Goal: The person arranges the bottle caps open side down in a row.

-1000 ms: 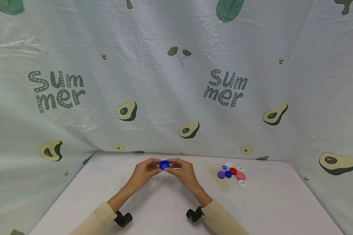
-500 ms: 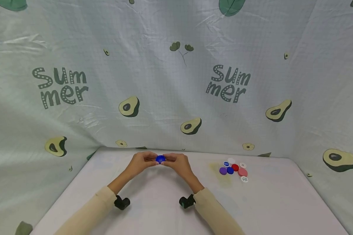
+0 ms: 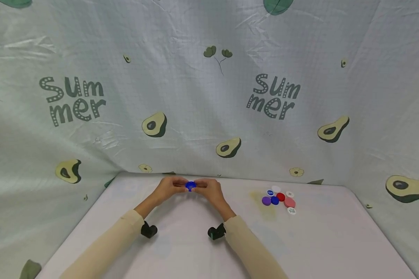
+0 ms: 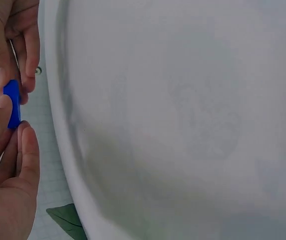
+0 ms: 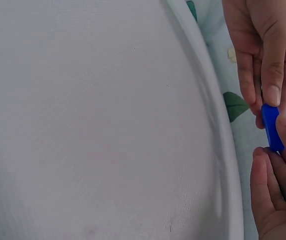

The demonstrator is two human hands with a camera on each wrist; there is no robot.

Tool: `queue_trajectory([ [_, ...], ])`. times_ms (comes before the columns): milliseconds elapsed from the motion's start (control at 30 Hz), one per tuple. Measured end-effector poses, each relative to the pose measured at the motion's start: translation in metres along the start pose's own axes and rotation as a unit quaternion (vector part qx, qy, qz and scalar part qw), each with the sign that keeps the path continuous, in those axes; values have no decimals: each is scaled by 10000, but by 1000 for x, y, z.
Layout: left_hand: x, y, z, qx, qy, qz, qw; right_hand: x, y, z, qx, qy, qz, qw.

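Note:
A blue bottle cap [image 3: 190,186] is held up over the far part of the table, between both hands. My left hand [image 3: 167,190] pinches its left side between thumb and fingers. On the opposite side my right hand [image 3: 212,191] pinches it the same way. In the left wrist view the cap [image 4: 13,103] appears edge-on, with the thumbs on one face and the fingers behind. The right wrist view likewise shows the cap's narrow blue side [image 5: 271,126] between the two sets of fingertips. Fingertips cover parts of its rim.
To the right on the white table [image 3: 321,232] lies a cluster of several flat round caps, among them a purple one [image 3: 266,201], a red one [image 3: 281,197] and a pink one [image 3: 290,202]. A printed curtain [image 3: 195,89] hangs behind the table's far edge.
The cap has tilted from showing its round hollow face to a flatter angle. Both hands still grip it, and the head view has tipped down slightly. The loose caps stay put.

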State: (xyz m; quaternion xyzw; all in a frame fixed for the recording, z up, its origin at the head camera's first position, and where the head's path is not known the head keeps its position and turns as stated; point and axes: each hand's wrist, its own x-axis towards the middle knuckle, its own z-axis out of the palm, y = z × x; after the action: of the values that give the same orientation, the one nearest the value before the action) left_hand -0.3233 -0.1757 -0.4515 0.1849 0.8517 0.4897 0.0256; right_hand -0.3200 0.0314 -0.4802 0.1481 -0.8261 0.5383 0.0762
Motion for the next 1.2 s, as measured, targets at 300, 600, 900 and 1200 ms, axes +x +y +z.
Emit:
queue_trajectory([
  [300,11,-6,-5,177,-214,94,9996,4,-6,9,-42,291,298,9991],
  [600,19,-13,1,149,-244,4,9996,8,-3,5,-74,-19,670,9977],
  [900,25,-20,8,323,-172,-128,9992,11,6,-2,-314,-195,458,9983],
  [1200,25,-20,17,427,61,-552,9975,14,9,2,-768,-137,481,9958],
])
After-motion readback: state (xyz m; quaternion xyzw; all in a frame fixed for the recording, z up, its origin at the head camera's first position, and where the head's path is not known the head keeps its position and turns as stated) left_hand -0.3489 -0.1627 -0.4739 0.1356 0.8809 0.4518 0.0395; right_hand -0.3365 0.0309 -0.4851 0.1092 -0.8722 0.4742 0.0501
